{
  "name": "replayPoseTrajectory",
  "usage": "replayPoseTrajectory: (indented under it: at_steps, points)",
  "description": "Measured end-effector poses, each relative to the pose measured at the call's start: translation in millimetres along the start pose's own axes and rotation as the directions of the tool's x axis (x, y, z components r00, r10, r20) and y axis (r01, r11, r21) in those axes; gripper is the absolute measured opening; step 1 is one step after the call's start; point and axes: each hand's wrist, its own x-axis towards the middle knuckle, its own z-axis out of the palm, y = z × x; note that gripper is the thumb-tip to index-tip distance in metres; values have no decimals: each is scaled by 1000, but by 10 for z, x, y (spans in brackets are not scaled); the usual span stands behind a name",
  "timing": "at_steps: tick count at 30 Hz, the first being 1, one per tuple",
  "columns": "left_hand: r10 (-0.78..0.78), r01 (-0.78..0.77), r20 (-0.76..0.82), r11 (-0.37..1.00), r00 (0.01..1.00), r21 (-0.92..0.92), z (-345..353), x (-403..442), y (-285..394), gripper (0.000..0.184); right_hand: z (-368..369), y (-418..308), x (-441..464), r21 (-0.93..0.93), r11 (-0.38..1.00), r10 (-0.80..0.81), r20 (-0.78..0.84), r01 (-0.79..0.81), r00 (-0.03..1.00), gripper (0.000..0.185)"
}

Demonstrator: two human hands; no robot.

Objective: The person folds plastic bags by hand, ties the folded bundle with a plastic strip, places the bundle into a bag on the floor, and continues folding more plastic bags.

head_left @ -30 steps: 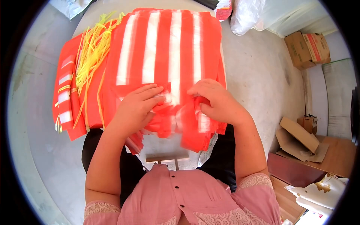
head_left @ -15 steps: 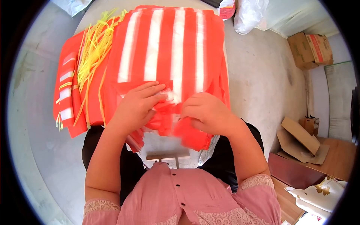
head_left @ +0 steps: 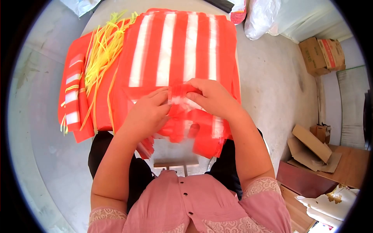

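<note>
A thick stack of red and white striped plastic bags (head_left: 178,54) lies in front of me, its near edges hanging loose toward my lap. My left hand (head_left: 150,110) rests on the near part, fingers bent and closed on the top plastic bag (head_left: 180,99) at a folded edge. Across from it, my right hand (head_left: 210,97) pinches the same red film between thumb and fingers. The hanging end below my right hand is partly blurred. Left of the stack lies a bunch of yellow plastic strips (head_left: 103,54).
Rolled striped bundles (head_left: 72,93) tied with yellow strips lie at the far left of the table (head_left: 112,11). On the right stand cardboard boxes (head_left: 312,56), an opened carton (head_left: 312,149) and a wooden cabinet (head_left: 351,165). A clear plastic bag (head_left: 262,17) sits behind the table.
My right hand has moved up and slightly right, from the hanging end to the folded edge beside my left hand. My left hand stays near the same spot on the bag.
</note>
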Motion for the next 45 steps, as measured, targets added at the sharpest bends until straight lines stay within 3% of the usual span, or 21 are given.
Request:
replayPoseTrajectory:
  at_steps: [6, 13, 19, 21, 31, 36, 39, 42, 45]
  points:
    - [-35, 36, -12, 992, 999, 119, 27, -64, 54, 42, 7, -25, 84, -42, 997, 71, -22, -72, 997, 17]
    - [6, 17, -129, 985, 992, 172, 30, -94, 92, 42, 58, 49, 123, -120, 986, -122, -26, 118, 992, 21]
    - [45, -16, -131, 977, 990, 211, 35, -73, 89, 37, 146, 11, 167, -253, 934, -272, -42, 253, 961, 21]
    - [49, -21, -138, 980, 989, 196, 28, -47, 102, 36, 210, 95, 206, -351, 880, -364, -61, 321, 930, 21]
    - [76, -75, -185, 997, 980, 12, 6, 46, 5, 34, 284, 122, 276, -366, 875, -354, -41, 316, 934, 18]
    - [-155, 133, -198, 984, 968, -118, 119, 69, -36, 24, 310, 128, 277, -370, 880, -332, -36, 296, 943, 17]
    - [-240, 224, -180, 969, 954, -106, 118, 126, -67, 21, 345, 149, 258, -287, 929, -299, -203, 235, 933, 18]
    - [-295, 274, -191, 953, 936, -129, 113, 220, -88, 21, 223, 14, 96, -289, 884, -450, -307, 368, 839, 19]
    - [-402, 365, -183, 908, 897, -208, 119, 279, -33, 20, 295, -10, -93, -176, 854, -510, -92, 490, 855, 15]
